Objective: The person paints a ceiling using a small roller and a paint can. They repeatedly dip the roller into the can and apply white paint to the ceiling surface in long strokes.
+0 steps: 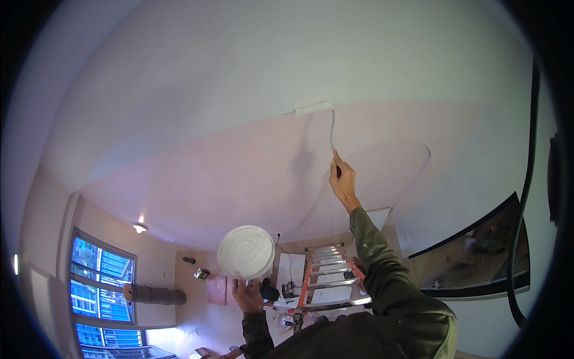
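The paint roller [313,107] is pressing its white sleeve against the ceiling [251,72], right at the line where the pale upper surface meets the pinkish area below it, and its thin bent wire frame is running down to your right hand [342,179]. Starting nearest you, your left hand [248,294] is closing its fingers around the underside of a round white bucket [246,252], holding it up in front of your chest so that only its ribbed bottom is showing. Just to the right of it, the orange stepladder [326,281] is standing under you, its silver steps carrying what looks like white sheets. Beyond that, your right arm in the olive sleeve [382,269] is stretching upward, and your right hand is wrapping tightly around the roller's dark handle, forefinger pointing along the frame. Farther off, a window [101,287] is glowing blue at the lower left, and a small ceiling lamp [139,227] is shining above it.
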Tool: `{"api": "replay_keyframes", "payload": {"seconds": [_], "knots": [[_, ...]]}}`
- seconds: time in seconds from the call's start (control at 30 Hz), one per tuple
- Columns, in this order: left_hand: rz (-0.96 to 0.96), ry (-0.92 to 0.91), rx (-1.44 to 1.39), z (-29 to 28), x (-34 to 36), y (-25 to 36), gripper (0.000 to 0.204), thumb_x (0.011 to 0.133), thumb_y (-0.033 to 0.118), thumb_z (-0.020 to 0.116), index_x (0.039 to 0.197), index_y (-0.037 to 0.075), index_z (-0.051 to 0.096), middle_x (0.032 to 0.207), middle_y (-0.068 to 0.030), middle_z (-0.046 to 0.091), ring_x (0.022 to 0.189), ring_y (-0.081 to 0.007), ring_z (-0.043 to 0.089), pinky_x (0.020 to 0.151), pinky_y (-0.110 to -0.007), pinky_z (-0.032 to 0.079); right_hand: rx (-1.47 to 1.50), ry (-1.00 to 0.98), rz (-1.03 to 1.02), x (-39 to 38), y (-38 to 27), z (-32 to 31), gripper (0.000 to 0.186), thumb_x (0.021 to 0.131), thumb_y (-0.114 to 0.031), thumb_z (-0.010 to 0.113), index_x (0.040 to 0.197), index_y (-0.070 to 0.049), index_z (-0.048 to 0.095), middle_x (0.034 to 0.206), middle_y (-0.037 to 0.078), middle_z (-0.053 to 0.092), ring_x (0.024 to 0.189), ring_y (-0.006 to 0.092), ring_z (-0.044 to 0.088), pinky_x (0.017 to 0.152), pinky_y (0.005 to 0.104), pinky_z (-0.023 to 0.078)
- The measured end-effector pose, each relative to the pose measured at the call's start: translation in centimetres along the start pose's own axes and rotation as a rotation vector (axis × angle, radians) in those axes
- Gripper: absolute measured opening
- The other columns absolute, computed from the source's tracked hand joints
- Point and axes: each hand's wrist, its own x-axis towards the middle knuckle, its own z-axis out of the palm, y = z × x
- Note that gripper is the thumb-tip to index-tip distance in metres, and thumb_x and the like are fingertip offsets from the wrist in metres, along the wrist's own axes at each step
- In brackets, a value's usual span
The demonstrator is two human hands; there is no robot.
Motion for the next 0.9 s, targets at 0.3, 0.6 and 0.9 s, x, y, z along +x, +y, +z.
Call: {"api": "replay_keyframes", "payload": {"seconds": [0.3,0.6,0.9], "knots": [[-0.022,-0.026,0.011,1.5,-0.6,-1.8,0.035,0.097,0.007,0.057,0.131,0.004,0.052,0.131,-0.0133,0.057,0.117,-0.0284,0.06,0.099,-0.041,0.051,0.055,0.126,0.017,1.3,3.2,-5.2,0.044,0.094,-0.003,0.058,0.138,-0.003,0.056,0.066,0.006,0.049,0.058,0.0106,0.041,0.056,0.0269,0.041],[-0.019,-0.01,0.061,3.0,-2.0,-3.9,0.038,0.097,0.01,0.058,0.134,0.003,0.049,0.132,-0.0143,0.057,0.118,-0.0289,0.059,0.098,-0.042,0.052,0.053,0.124,-0.049,4.1,5.7,-6.2,0.046,0.094,-0.004,0.059,0.14,-0.007,0.056,0.065,0.007,0.051,0.058,0.0123,0.042,0.056,0.0281,0.041],[-0.023,-0.05,0.059,4.4,-2.3,-4.4,0.037,0.098,0.009,0.057,0.134,0.003,0.049,0.131,-0.0139,0.057,0.116,-0.0285,0.059,0.097,-0.041,0.053,0.092,0.169,-0.149,10.4,1.5,-7.4,0.046,0.096,-0.002,0.056,0.141,-0.007,0.054,0.07,0.006,0.052,0.059,0.013,0.041,0.058,0.0273,0.041]]}}
